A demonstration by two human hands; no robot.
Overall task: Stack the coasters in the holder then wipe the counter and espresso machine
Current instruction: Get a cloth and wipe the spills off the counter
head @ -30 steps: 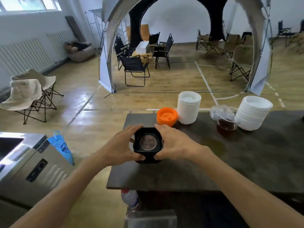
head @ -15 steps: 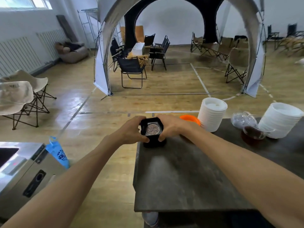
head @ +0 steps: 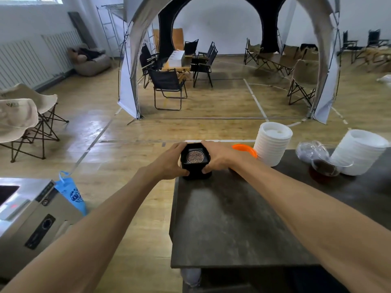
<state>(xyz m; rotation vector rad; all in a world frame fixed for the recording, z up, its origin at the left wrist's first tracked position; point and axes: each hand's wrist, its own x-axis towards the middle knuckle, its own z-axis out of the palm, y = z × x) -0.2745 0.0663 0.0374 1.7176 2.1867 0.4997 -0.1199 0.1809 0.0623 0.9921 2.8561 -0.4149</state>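
A black square coaster holder [head: 195,168] stands at the far left corner of the dark counter [head: 228,225]. A round patterned coaster [head: 195,156] lies flat inside it, on top. My left hand [head: 169,163] grips the holder's left side and my right hand [head: 218,157] grips its right side. Both arms are stretched out over the counter. The holder's lower part is hidden by my fingers.
An orange lid [head: 245,149] sits just right of my right hand. Behind it are two stacks of white lids [head: 271,143] [head: 359,152] and a glass jug with dark liquid [head: 323,168]. A steel machine [head: 27,218] and a blue bag [head: 73,193] stand at the left.
Both hands have pushed the holder away from me to the counter's far left corner. The view has shifted, so the counter now sits further right.
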